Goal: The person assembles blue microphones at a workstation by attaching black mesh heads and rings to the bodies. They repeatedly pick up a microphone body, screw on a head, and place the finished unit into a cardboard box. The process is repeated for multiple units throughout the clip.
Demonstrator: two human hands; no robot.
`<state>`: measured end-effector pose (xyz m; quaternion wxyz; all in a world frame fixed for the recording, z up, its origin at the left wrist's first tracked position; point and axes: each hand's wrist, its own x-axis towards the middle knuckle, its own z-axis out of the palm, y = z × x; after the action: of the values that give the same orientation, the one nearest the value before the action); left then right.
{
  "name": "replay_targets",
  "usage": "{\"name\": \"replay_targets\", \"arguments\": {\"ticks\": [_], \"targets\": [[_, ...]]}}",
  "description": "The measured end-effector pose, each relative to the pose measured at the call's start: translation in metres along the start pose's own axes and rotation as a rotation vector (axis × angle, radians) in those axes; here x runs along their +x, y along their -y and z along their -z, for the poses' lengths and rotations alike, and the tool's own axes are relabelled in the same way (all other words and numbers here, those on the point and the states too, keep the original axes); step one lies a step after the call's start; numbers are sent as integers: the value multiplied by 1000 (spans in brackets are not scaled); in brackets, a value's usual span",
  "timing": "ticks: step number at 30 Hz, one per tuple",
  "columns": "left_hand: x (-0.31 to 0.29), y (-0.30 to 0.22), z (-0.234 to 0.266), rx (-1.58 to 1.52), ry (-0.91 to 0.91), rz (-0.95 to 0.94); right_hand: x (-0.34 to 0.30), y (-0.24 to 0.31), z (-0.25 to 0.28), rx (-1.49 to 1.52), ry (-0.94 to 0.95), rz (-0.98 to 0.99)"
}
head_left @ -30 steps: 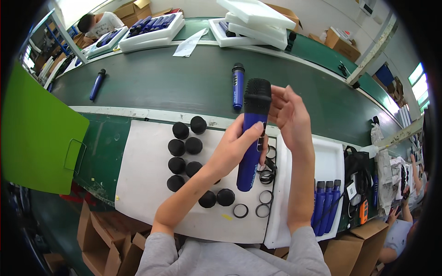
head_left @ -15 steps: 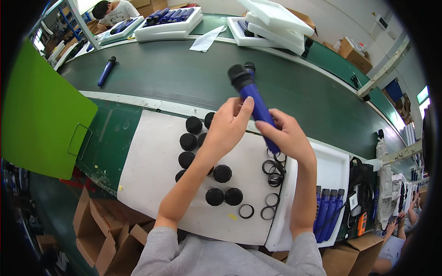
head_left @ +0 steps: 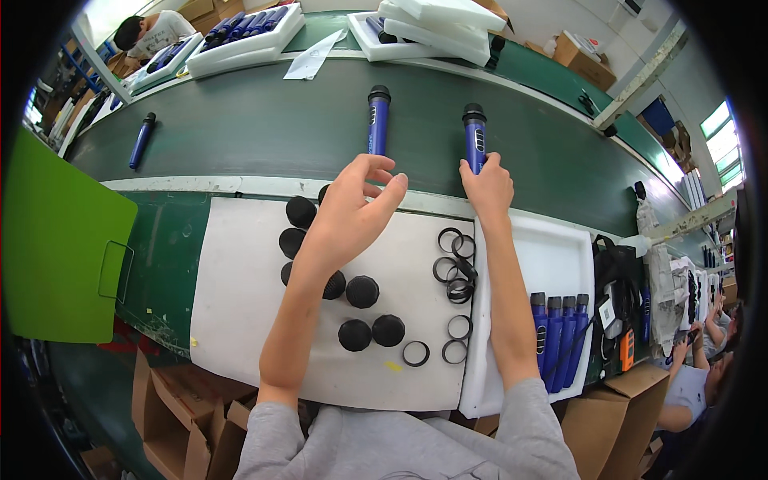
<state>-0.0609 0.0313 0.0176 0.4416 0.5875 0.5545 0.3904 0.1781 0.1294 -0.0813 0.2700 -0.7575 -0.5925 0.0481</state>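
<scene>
On the white mat [head_left: 240,320] nearest the person lie black caps [head_left: 362,291] and rings [head_left: 453,268]. Above them the left hand [head_left: 352,212] hovers empty, fingers spread — the right hand [head_left: 486,186] grips a blue flashlight [head_left: 475,141] on the green belt [head_left: 256,128] beyond.

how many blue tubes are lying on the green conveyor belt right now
3: one at far left, one mid-belt beyond the open left hand, one gripped by the right hand. More sit in trays.

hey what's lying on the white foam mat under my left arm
Black round caps and black rings lie on the white foam mat. The left arm covers part of one cap.
</scene>
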Motion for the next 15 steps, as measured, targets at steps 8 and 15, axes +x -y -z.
{"name": "replay_targets", "arguments": {"ticks": [8, 15], "targets": [[-4, -1, -6, 65, 71, -32, 7, -15, -14, -18, 85, -18], [-4, -1, -8, 98, 94, -34, 7, -17, -17, -16, 105, 19]]}}
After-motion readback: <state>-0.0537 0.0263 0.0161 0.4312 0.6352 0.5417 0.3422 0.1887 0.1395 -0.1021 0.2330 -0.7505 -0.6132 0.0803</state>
